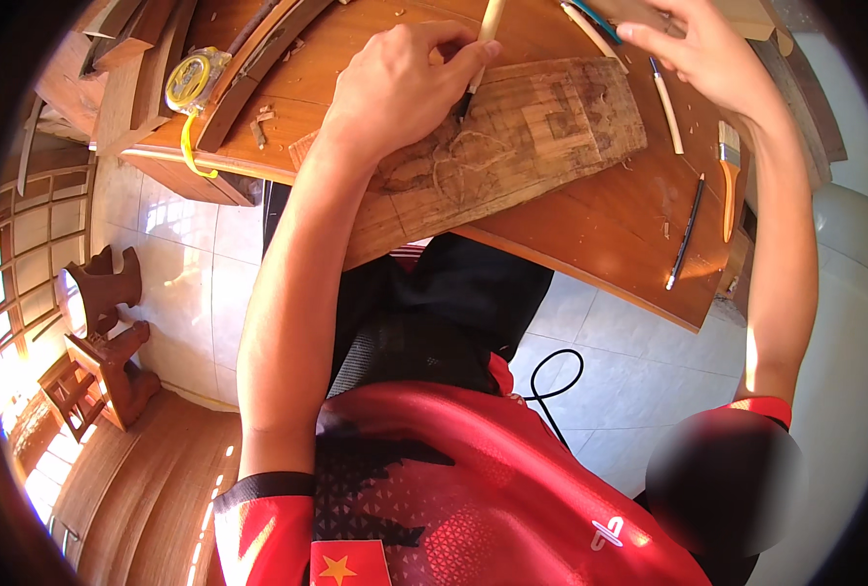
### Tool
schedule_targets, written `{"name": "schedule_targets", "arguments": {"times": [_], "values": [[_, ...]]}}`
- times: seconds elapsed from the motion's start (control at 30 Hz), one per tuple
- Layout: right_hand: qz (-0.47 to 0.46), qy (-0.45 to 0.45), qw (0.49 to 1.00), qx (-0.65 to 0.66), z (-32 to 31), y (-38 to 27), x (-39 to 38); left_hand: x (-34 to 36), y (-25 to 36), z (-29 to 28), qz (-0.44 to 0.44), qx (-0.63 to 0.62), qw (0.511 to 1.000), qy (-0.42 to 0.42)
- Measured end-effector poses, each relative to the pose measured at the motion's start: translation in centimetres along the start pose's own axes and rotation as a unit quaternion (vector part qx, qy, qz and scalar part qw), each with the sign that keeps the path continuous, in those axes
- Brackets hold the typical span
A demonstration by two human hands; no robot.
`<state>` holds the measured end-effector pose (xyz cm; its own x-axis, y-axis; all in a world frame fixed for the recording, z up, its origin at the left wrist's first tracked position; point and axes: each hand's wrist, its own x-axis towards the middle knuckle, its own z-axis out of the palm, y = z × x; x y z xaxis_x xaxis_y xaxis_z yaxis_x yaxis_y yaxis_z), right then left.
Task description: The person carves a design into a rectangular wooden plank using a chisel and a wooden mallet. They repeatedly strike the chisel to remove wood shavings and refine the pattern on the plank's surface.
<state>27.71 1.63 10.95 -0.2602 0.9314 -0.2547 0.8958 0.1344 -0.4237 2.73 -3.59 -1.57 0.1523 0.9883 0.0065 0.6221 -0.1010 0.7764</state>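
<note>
Head view: wooden board [551,161] lies slanted on the table [590,239], overhanging its near edge
Left hand [395,88]: pinches a pale-handled tool [490,21], dark tip at the board's surface
Right hand [693,54]: beyond the board's far right corner; cannot tell if it grips anything
Right of board: flat brush [729,174], dark pencil [686,231]
Left of board: tape measure [190,80]

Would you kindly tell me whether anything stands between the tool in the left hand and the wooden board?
Nothing visible does: the left hand holds the light-handled tool with its dark tip at the wooden board, and no other thing shows between them.
</note>
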Motion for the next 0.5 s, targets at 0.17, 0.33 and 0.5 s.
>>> {"name": "schedule_targets", "arguments": {"times": [0.17,0.33,0.5], "values": [[-0.041,-0.022,0.999,0.018,0.2,1.6,-1.1,0.1,-0.1,0.3,0.011,-0.001,1.0,-0.004],[-0.095,-0.003,0.995,-0.024,0.1,1.1,-1.9,0.0,0.1,0.3,0.014,0.003,1.0,-0.003],[0.078,0.042,0.993,0.073,0.2,-1.5,-1.9,-0.3,0.0,0.0,0.007,0.017,1.0,-0.002]]}}
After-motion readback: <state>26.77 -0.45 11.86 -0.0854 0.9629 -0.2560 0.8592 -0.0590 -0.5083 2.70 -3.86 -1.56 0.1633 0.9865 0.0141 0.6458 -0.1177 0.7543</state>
